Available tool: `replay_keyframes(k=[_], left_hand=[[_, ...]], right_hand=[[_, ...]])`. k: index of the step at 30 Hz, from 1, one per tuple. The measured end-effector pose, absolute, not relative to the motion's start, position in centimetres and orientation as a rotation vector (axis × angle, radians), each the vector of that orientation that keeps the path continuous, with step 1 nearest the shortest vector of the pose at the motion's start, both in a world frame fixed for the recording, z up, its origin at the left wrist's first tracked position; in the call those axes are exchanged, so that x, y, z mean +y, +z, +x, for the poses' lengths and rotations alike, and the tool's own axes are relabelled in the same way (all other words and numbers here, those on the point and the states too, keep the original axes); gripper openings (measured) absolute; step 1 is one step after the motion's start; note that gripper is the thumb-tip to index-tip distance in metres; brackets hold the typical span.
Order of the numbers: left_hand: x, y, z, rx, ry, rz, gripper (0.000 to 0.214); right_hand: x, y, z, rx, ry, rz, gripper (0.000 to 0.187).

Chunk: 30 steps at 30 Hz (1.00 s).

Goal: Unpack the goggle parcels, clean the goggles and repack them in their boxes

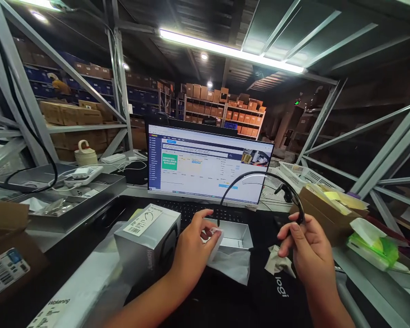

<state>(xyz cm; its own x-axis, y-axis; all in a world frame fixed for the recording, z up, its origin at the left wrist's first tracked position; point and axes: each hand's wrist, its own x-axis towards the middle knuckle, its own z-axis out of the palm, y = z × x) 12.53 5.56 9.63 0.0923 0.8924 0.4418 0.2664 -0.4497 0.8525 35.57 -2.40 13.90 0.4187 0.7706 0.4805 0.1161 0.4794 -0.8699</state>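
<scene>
My right hand (307, 246) pinches one end of a thin black curved band (246, 175), which looks like a headset, with a small dark piece on its inner side. It arches up in front of the monitor, its other end coming down near my left hand. My left hand (194, 246) has thumb and fingers closed on a thin white wrapping sheet (230, 266). Behind the sheet lies an open pale box tray (244, 234). Left of my left hand stands a grey-white product box (150, 237) with a label on top.
A lit monitor (205, 159) stands behind a black keyboard (191, 209). A crumpled beige cloth (278, 260) lies on the black desk mat (256, 300). At right are a green tissue pack (372, 248) and a cardboard box (323, 216); at left, a grey tray (89, 212) and another carton (7, 269).
</scene>
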Motion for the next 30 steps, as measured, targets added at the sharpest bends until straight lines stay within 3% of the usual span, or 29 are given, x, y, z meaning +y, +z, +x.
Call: replay_keyframes(k=[30], left_hand=[[5.3, 9.6, 12.5, 1.119, 1.390, 1.839, 0.040]], right_hand=[[-3.0, 13.8, 34.1, -1.063, 0.510, -1.014, 0.030]])
